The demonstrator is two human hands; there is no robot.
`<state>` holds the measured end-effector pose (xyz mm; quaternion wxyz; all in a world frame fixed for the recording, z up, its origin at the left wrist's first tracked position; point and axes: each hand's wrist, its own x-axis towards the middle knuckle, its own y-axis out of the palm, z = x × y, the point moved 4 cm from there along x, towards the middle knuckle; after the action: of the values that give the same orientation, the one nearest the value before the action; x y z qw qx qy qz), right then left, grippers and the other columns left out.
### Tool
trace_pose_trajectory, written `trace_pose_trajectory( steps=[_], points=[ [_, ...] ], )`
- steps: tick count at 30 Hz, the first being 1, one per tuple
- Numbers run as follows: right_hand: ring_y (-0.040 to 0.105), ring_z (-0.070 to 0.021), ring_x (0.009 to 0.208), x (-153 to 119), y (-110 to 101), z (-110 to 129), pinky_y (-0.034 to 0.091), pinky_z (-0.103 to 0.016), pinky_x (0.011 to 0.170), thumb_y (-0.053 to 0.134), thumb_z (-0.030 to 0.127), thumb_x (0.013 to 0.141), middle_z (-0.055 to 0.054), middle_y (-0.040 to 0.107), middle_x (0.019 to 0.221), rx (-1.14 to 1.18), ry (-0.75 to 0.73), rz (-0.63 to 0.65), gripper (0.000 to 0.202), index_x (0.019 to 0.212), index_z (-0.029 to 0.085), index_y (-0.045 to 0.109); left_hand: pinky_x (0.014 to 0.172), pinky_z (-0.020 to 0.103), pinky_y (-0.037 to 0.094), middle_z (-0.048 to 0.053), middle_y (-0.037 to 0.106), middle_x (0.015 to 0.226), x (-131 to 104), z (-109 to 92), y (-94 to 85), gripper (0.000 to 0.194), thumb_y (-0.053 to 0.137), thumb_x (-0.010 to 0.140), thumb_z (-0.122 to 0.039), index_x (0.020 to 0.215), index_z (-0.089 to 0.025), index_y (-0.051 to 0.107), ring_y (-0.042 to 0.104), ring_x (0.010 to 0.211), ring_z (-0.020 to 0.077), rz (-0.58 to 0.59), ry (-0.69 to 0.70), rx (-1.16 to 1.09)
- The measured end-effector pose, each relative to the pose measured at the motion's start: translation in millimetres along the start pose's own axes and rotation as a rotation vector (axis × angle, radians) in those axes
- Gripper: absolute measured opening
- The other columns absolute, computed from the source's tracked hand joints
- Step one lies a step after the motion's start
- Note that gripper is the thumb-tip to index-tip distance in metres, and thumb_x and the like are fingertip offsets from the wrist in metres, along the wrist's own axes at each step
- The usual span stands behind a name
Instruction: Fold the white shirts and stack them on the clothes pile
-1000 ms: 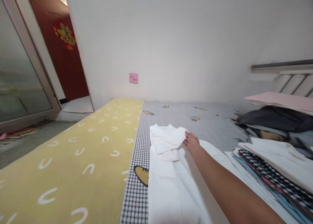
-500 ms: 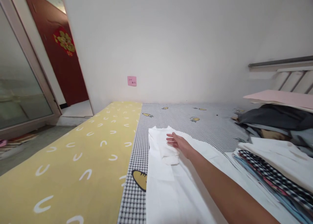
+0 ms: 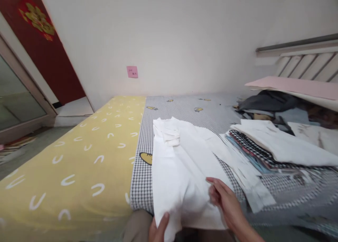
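A white long-sleeved garment (image 3: 169, 168) lies spread on the checked part of the bed, one sleeve folded in over its upper part and the other stretched out to the right. At its lower left corner, my left hand (image 3: 159, 228) grips the white cloth between thumb and fingers. My right hand (image 3: 221, 196) is over the lower right part of the garment, index finger extended and the other fingers curled; whether cloth is pinched in them is not clear.
Folded clothes (image 3: 253, 143) are stacked at the right, with dark clothes (image 3: 266, 101) and a pink flat piece (image 3: 293, 85) behind them. A yellow sheet (image 3: 97, 157) covers the left side. A pink note (image 3: 132, 71) is on the wall.
My right hand has drawn back from the folded sleeve to the garment's lower right. My left hand has come into view on the lower left corner. The view has shifted right and down.
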<state>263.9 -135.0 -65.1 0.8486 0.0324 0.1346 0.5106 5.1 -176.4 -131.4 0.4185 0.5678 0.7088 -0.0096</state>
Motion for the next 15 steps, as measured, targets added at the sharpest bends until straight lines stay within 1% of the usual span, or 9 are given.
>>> trace_pose_trajectory(
  steps=[2,3,4,5,6,8,10,12,15],
  points=[
    [0.038,-0.0105,0.044,-27,-54,-27,0.026,-0.024,0.039,0.074,0.065,0.065,0.006,0.046,0.053,-0.016,-0.019,-0.214,0.049,0.091,0.023,0.071,0.095,0.034,0.057,0.013,0.077,0.111,-9,-8,11.8,0.043,0.074,0.082,-0.024,0.123,-0.013,0.065,0.070,0.110,0.0286,0.093,0.042,-0.090],
    [0.040,-0.0114,0.045,-39,-77,-39,0.028,-0.024,0.039,0.074,0.064,0.064,0.006,0.047,0.055,-0.025,-0.023,-0.316,0.049,0.091,0.024,0.070,0.097,0.035,0.057,0.014,0.076,0.116,-13,-11,16.6,0.046,0.073,0.084,-0.023,0.127,-0.013,0.062,0.071,0.110,0.0272,0.119,0.047,-0.118],
    [0.046,-0.0128,0.049,-48,-97,-49,0.033,-0.024,0.041,0.075,0.063,0.061,0.004,0.052,0.060,-0.030,-0.012,-0.402,0.048,0.089,0.025,0.069,0.098,0.035,0.056,0.014,0.075,0.117,-17,-13,20.2,0.047,0.071,0.085,-0.022,0.130,-0.013,0.061,0.071,0.109,0.0260,0.125,0.038,-0.124],
    [0.054,-0.0148,0.056,-55,-112,-57,0.040,-0.026,0.045,0.076,0.062,0.058,0.002,0.059,0.068,-0.025,0.018,-0.459,0.047,0.088,0.026,0.068,0.098,0.035,0.056,0.014,0.076,0.116,-20,-15,22.9,0.046,0.070,0.086,-0.021,0.131,-0.013,0.060,0.072,0.107,0.0252,0.119,0.022,-0.111],
    [0.062,-0.0173,0.065,-59,-121,-64,0.046,-0.027,0.051,0.077,0.062,0.056,0.000,0.066,0.080,-0.011,0.063,-0.479,0.048,0.087,0.027,0.066,0.098,0.035,0.057,0.014,0.077,0.113,-22,-16,25.1,0.045,0.069,0.086,-0.020,0.130,-0.011,0.061,0.073,0.104,0.0245,0.109,0.008,-0.090],
    [0.069,-0.0225,0.090,-57,-127,-70,0.053,-0.030,0.064,0.076,0.064,0.055,-0.004,0.070,0.107,0.034,0.155,-0.428,0.051,0.090,0.028,0.065,0.096,0.034,0.058,0.014,0.078,0.107,-25,-19,29.3,0.043,0.068,0.087,-0.017,0.128,-0.009,0.062,0.075,0.098,0.0230,0.098,-0.007,-0.052],
    [0.067,-0.0250,0.109,-48,-117,-67,0.055,-0.032,0.074,0.074,0.067,0.057,-0.004,0.069,0.124,0.096,0.192,-0.314,0.056,0.098,0.029,0.064,0.092,0.032,0.060,0.013,0.079,0.102,-27,-21,34.0,0.040,0.068,0.087,-0.016,0.126,-0.008,0.062,0.076,0.092,0.0215,0.100,-0.003,-0.026],
    [0.066,-0.0259,0.114,-37,-101,-59,0.055,-0.032,0.076,0.076,0.067,0.057,-0.004,0.070,0.126,0.152,0.193,-0.210,0.060,0.102,0.029,0.063,0.088,0.031,0.061,0.012,0.080,0.099,-30,-23,39.0,0.039,0.069,0.087,-0.015,0.124,-0.007,0.062,0.076,0.087,0.0208,0.110,0.001,-0.031],
    [0.070,-0.0282,0.106,-25,-75,-48,0.056,-0.035,0.076,0.083,0.061,0.053,-0.005,0.077,0.108,0.206,0.192,-0.097,0.061,0.098,0.026,0.061,0.083,0.032,0.063,0.011,0.080,0.097,-38,-27,46.1,0.036,0.070,0.086,-0.014,0.120,-0.007,0.062,0.076,0.083,0.0214,0.130,-0.013,-0.084]
  ],
)
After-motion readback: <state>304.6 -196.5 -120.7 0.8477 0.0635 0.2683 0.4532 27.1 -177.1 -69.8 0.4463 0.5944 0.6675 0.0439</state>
